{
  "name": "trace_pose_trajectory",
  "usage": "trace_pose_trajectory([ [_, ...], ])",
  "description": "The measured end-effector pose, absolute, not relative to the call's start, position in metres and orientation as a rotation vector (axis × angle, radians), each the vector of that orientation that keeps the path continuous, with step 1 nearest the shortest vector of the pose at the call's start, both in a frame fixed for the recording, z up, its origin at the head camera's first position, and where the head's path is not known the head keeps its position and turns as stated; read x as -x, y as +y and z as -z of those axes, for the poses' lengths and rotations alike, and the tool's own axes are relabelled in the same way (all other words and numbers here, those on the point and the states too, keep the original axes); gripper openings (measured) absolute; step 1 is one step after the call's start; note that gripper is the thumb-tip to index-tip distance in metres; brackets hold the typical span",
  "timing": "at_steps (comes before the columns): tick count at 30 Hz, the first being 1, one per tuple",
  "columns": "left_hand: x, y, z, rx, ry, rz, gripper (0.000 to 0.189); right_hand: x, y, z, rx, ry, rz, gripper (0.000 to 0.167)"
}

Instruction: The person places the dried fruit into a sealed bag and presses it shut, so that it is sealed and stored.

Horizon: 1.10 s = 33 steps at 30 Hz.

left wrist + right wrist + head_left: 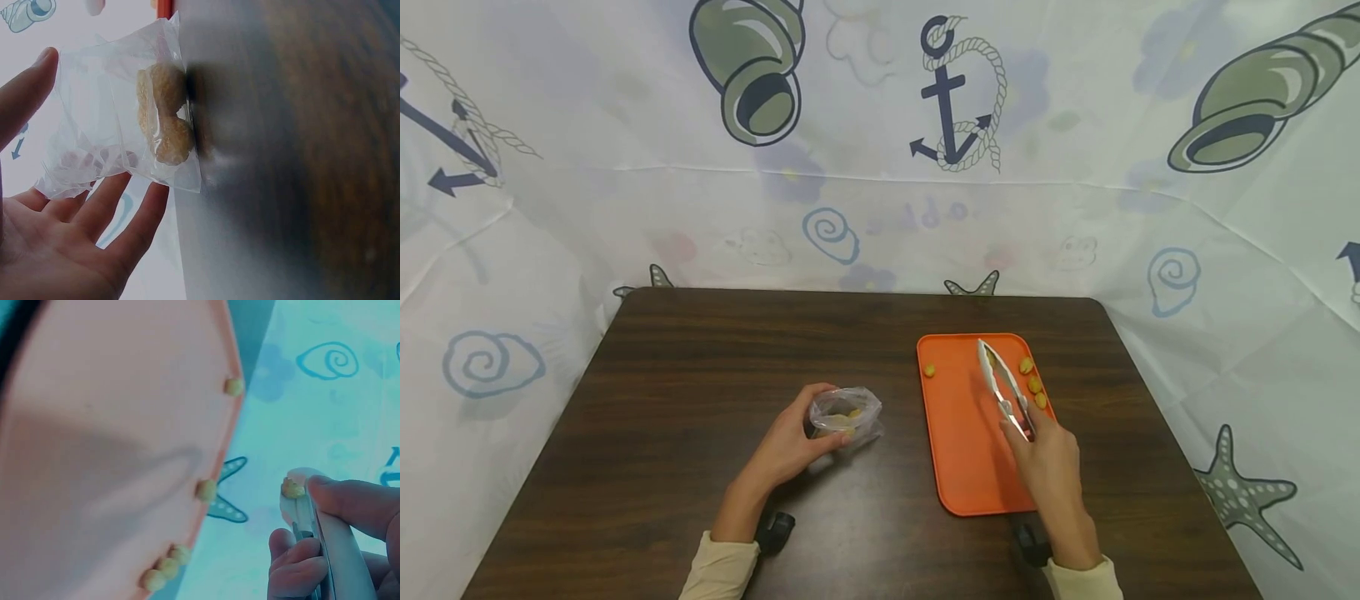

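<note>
My left hand (pixel 797 437) holds a small clear plastic bag (pixel 865 408) by its sides, thumb on one side and fingers on the other. Its mouth gapes upward. Golden-brown balls of food (pixel 172 137) lie at the bottom of the bag, which stands on or just over the table. With my right hand (pixel 1048 458) I grip metal tongs (pixel 1021 402) above an orange tray (pixel 977 471). One yellowish ball (pixel 292 487) sits at the tongs' tips in the right wrist view. Several similar balls (pixel 167 567) lie along the tray's edge.
The tray lies on the right part of a dark brown wooden table (pixel 715 358). A white cloth (pixel 1060 233) printed with sea motifs hangs behind and around the table. Each wrist carries a small black camera (pixel 775 533).
</note>
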<state>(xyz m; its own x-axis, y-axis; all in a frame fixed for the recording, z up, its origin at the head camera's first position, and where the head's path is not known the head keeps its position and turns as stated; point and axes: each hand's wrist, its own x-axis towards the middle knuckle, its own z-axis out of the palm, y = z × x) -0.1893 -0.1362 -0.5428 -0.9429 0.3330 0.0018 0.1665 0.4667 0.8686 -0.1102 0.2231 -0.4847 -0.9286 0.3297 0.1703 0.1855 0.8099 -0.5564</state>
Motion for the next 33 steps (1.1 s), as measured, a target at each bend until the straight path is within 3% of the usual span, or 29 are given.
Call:
trace_pose_trajectory([
  [14, 0.190, -0.137, 0.543, -0.434, 2.534, -1.483, 0.079, 0.106, 0.208, 0.462, 0.362, -2.760, -0.770, 0.045],
  [33, 0.191, -0.137, 0.543, -0.434, 2.530, -1.487, 0.080, 0.098, 0.190, 0.449, 0.319, -2.745, -0.829, 0.037],
])
